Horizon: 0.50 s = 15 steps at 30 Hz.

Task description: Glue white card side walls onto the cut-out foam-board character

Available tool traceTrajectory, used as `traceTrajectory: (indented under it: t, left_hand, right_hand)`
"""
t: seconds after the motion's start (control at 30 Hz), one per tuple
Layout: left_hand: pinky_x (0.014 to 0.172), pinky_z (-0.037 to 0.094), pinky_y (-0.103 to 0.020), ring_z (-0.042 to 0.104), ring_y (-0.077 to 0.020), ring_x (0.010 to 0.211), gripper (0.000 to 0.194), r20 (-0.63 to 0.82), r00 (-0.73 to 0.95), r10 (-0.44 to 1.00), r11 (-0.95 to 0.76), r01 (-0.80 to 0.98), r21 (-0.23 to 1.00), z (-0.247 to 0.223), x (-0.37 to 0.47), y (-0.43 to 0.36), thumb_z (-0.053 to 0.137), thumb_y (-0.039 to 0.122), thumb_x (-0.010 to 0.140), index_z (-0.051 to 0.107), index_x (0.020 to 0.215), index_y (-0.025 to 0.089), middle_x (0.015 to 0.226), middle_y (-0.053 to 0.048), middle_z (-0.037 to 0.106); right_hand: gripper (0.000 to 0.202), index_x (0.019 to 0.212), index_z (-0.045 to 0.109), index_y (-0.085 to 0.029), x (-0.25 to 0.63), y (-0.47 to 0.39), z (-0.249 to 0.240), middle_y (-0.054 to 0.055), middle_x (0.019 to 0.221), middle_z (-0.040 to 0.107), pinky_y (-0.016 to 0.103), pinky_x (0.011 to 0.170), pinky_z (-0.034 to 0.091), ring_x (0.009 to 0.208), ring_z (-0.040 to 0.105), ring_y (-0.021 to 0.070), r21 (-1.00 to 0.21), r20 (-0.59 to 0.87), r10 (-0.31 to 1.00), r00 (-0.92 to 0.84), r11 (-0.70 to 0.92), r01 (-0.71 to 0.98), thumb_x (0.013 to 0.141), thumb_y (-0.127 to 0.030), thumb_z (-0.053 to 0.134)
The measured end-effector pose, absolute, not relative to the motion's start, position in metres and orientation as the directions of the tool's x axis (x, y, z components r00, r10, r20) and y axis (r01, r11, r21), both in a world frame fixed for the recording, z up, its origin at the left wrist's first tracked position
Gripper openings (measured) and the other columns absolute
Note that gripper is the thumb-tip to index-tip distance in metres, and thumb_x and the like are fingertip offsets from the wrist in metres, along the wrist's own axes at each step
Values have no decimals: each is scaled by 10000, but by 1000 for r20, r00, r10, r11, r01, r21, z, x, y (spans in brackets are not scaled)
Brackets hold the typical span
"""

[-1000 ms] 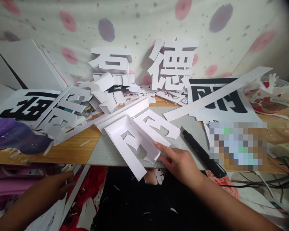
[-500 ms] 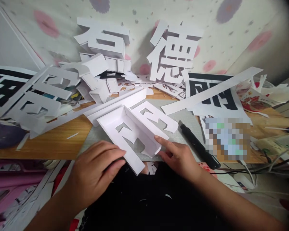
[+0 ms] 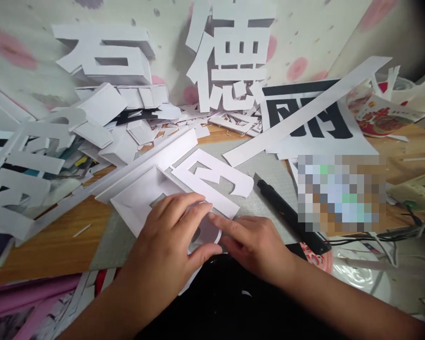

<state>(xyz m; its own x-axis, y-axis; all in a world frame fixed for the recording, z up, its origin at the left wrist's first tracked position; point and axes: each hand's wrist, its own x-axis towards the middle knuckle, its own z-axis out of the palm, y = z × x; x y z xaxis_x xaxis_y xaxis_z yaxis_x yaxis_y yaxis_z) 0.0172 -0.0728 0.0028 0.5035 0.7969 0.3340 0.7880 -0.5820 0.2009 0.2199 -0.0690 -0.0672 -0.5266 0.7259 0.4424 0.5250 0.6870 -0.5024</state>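
Note:
A white foam-board character part [image 3: 129, 205] with raised side walls lies tilted at the near edge of the grey cutting mat [image 3: 257, 208]. My left hand [image 3: 173, 231] reaches across it, fingers and thumb closing around the wall's curved near end. At that same end, my right hand [image 3: 257, 241] pinches the wall from the right, its index fingertip close to my left fingers. Much of the part's cut-out face is hidden under my left hand. A flat white cut-out [image 3: 230, 171] of similar shape lies just beyond. To the right rests a black utility knife [image 3: 286, 212], blade extended.
Finished white characters [image 3: 239, 73] stand against the patterned wall, among foam scraps. A long white strip [image 3: 304, 111] crosses a printed character sheet [image 3: 308, 141]. More cut pieces [image 3: 24, 189] lie left. A paper bowl [image 3: 382, 115], a blurred-out object [image 3: 340, 193] and cables occupy the right.
My left hand has moved right, from the part's left edge to the wall's curved end. My right hand stays at that end. The camera view has shifted.

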Motion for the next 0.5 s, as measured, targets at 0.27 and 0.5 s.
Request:
traceTrajectory:
  t: [0.27,0.5]
  left_hand:
    - [1131,319,-402,547,-256,1238,493,290,661,692,-678,733,-55,1,5,-68,579,429,897,520,1270,112,1281,-112,630]
    - [1176,301,-330,546,-206,1252,529,235,737,633,-720,673,-169,7,3,-62,496,530,916,568,1204,92,1218,-116,669]
  right_hand:
    - [453,1416,402,-201,221,-67,-66,-6,686,620,332,503,290,548,526,192,-441,406,693,-595,720,536,966,-155,418]
    - [431,1390,428,-130,222,-60,-63,-24,594,557,338,418,289,446,501,194,-375,478,616,-626,787,489,963,-196,419]
